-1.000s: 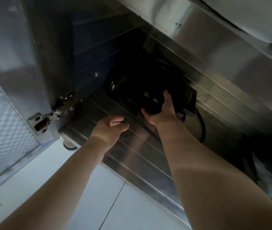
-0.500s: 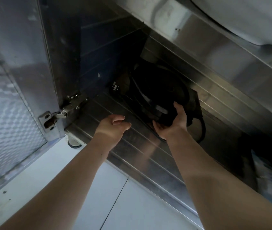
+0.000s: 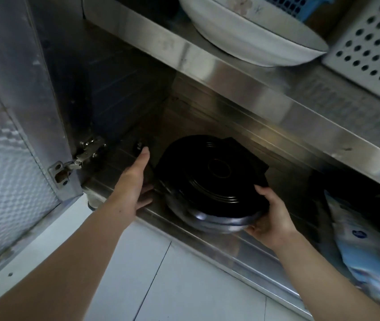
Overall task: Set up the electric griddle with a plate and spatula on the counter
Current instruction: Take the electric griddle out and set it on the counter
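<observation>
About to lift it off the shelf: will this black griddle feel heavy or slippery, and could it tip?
Probably heavy for its size: the griddle looks thick and metal-rimmed. Likely slippery, given its glossy top. Held only by the right hand at one edge, it may tip.

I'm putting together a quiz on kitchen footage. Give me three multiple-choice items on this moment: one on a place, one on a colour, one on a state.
1. Where is the griddle?
A. On a counter
B. In the cabinet's lower compartment
C. On the floor

2. What colour is the bowl on the upper shelf?
A. White
B. Red
C. Black

3. What is the right hand doing?
A. Hanging idle
B. Gripping the griddle's rim
C. Holding a spatula

Answers: 1 B, it sits under the upper shelf, at the front edge; 2 A, its side shows white; 3 B, its fingers curl round the rim's front right.
</observation>
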